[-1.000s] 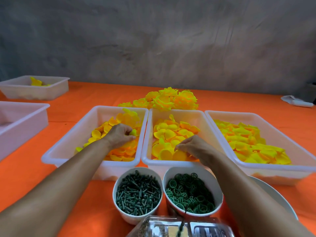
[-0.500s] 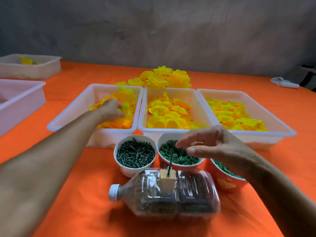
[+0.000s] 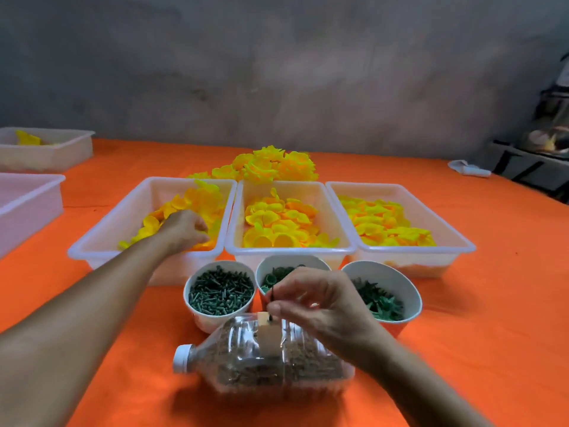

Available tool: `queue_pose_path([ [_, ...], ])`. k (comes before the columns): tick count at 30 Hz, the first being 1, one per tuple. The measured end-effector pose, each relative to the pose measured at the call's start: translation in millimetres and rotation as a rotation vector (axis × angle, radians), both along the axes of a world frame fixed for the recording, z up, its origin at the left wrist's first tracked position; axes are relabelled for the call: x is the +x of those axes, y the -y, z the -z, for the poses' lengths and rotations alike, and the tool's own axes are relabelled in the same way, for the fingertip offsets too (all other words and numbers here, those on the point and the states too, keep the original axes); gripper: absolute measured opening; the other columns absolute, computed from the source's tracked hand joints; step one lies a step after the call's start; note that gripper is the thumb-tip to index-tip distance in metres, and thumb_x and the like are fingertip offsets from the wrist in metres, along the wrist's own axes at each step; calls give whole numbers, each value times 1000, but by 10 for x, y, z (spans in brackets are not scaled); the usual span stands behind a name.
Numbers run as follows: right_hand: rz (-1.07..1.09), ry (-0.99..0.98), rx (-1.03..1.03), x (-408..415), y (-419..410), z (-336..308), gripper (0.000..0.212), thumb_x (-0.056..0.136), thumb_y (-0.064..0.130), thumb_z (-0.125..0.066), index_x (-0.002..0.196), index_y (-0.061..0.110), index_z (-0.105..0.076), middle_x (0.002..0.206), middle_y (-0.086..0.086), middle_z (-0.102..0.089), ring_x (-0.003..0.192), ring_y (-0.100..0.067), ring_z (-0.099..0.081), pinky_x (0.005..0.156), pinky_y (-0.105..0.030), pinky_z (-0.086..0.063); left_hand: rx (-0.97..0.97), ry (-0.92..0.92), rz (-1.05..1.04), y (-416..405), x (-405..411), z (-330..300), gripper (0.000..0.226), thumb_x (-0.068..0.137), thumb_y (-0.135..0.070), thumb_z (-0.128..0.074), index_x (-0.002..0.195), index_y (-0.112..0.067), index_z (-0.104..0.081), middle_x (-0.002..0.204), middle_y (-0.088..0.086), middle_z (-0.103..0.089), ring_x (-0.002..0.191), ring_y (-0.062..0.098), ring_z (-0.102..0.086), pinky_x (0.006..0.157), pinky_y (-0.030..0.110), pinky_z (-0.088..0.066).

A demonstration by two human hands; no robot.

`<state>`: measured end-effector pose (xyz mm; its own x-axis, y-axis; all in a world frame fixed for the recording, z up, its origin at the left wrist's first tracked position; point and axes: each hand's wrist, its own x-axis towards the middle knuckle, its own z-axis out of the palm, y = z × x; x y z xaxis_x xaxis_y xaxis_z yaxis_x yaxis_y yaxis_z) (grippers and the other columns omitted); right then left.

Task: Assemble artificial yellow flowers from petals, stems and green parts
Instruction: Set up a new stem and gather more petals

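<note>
My left hand lies in the left white tray, fingers curled down among yellow petals; its fingertips are hidden. My right hand hovers over a clear bottle that lies on its side. Its thumb and forefinger pinch a thin dark green stem that stands upright in a pale block on the bottle. No petal shows in this hand. Three white cups stand behind the bottle: green stems, green rings and green star parts.
The middle tray and the right tray hold more yellow petals. A pile of finished yellow flowers lies behind them. Two more white trays stand at the left. The orange cloth covers the table.
My right hand left the middle tray, came back over the bottle and closed its fingers on the upright stem. My left hand stayed among the petals in the left tray. The view tilted down.
</note>
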<state>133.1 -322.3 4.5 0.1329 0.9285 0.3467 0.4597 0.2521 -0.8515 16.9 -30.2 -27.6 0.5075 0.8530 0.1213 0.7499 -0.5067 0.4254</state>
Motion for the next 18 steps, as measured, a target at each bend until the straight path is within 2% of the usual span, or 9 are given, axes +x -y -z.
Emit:
queue_pose_path([
  [2,35,37,30,-31,-19,-4,5,76,1,-75,78,-3,-72,68,-2,-63,63,-4,-54,61,-18,-42,12,-4,10,-33,1,37,13,80,-11,-71,91,-4,-72,92,16,-69,86,27,-60,64,27,-35],
  [5,36,-3,68,-18,-25,-45,5,77,-1,-74,75,-2,-69,65,10,-57,59,3,-51,61,-13,-40,31,-17,28,-53,40,36,7,79,-8,-70,86,-5,-73,87,15,-69,82,26,-59,67,30,-39],
  [13,-26,-126,152,-6,-41,-117,5,81,-5,-67,77,-3,-66,66,-6,-59,61,-4,-53,60,-18,-45,25,-45,31,59,88,-39,7,82,-6,-65,83,-6,-71,83,15,-66,81,24,-56,63,29,-35],
  [16,-52,-206,199,1,-58,-137,6,80,8,-71,74,11,-70,71,-12,-67,67,-12,-59,64,-27,-48,-7,-51,18,130,84,-95,12,82,-1,-59,87,-3,-71,90,17,-67,83,24,-58,62,27,-33],
  [18,-75,-286,202,-6,-79,-163,8,77,19,-70,79,10,-71,75,-11,-70,67,-11,-62,64,-23,-49,-24,-16,10,119,76,-117,14,82,2,-58,88,1,-70,91,21,-66,83,27,-58,62,28,-33],
])
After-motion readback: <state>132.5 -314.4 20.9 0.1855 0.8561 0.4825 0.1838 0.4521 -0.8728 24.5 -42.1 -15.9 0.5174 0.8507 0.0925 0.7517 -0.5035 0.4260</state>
